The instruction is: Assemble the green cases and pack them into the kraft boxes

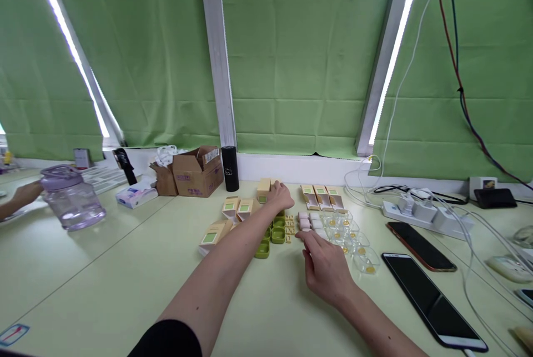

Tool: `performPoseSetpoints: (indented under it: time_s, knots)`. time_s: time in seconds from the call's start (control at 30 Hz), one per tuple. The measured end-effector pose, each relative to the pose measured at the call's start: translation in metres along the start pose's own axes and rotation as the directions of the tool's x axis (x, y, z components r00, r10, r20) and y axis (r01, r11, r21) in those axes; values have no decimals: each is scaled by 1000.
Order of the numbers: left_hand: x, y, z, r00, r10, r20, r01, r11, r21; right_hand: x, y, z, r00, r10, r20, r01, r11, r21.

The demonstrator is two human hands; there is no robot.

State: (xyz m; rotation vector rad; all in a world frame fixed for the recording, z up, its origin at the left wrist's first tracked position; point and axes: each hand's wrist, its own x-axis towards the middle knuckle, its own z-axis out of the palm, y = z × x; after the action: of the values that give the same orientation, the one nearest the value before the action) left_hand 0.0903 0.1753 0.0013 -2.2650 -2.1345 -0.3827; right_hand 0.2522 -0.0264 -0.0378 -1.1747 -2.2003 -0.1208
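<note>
Head view: left hand (pixel 280 196) grip on box (pixel 264 186)

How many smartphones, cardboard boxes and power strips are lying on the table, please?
Smartphones: 2, one black-framed and one red-edged
Cardboard boxes: 2, a larger and a smaller
Power strips: 1
Total: 5

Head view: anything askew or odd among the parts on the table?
Mostly tidy. One tan box at the front left lies tipped on its side, apart from the flat row on the right. Left hand rests on the far boxes.
</note>
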Motion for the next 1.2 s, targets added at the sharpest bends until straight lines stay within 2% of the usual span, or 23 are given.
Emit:
performPoseSetpoints:
  time_s: [0.1,0.2,0.4,0.5,0.57,0.67,0.83,1.0,1.2]
  knots:
    - [-4,1,-8,1000,7,21,-5,998,-63,0,0,0,1000,5,1,-5,1000,-5]
    - [-8,3,-25,999,50,4,-49,987,-156,0,0,-1,1000,3,4,-3,1000,-9]
    - [-23,0,-84,966,153,-206,-224,895,-386,-1,-1,1,1000,-4,9,4,1000,-9]
    - [-46,-6,-109,938,178,-299,-307,826,-473,-1,0,3,1000,-12,17,13,1000,-18]
    - [-70,-13,-118,921,194,-338,-351,790,-502,-2,-1,4,999,-20,25,21,1000,-16]
    - [-113,-26,-116,907,218,-359,-385,773,-504,-1,-3,4,999,-31,40,31,999,5]
    - [-167,-47,-90,942,224,-251,-301,893,-334,0,-9,2,996,-46,81,44,999,24]
    - [-182,-64,-70,954,237,-184,-269,948,-171,1,-11,2,988,-39,149,34,999,32]
    - [-184,-72,-70,933,348,-91,-350,937,-7,1,-12,3,975,-20,221,13,999,35]
